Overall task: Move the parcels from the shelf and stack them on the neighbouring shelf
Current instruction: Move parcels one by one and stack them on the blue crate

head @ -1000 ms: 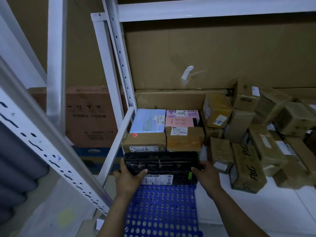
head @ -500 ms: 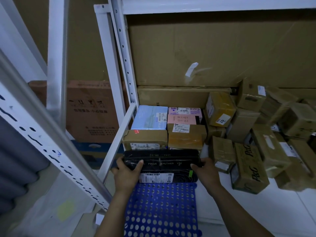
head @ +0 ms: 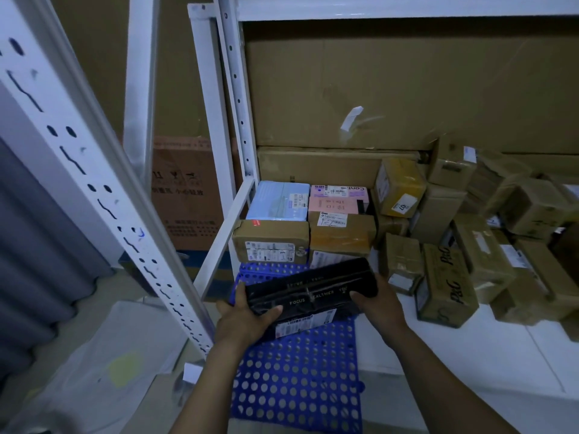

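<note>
A long black parcel point(head: 313, 292) printed "FOCUS HEALTHIER YOU", with a white barcode label, is tilted over a blue perforated mat point(head: 297, 377) on the shelf floor. The left hand point(head: 244, 321) and right hand point(head: 379, 305) each grip one end. Nearby, a brown box point(head: 448, 286) reads "P&G" and a yellow-taped box point(head: 399, 187) carries a "07" tag.

blue mat point(head: 297, 380) open — stacked parcels point(head: 313, 233) behind
</note>
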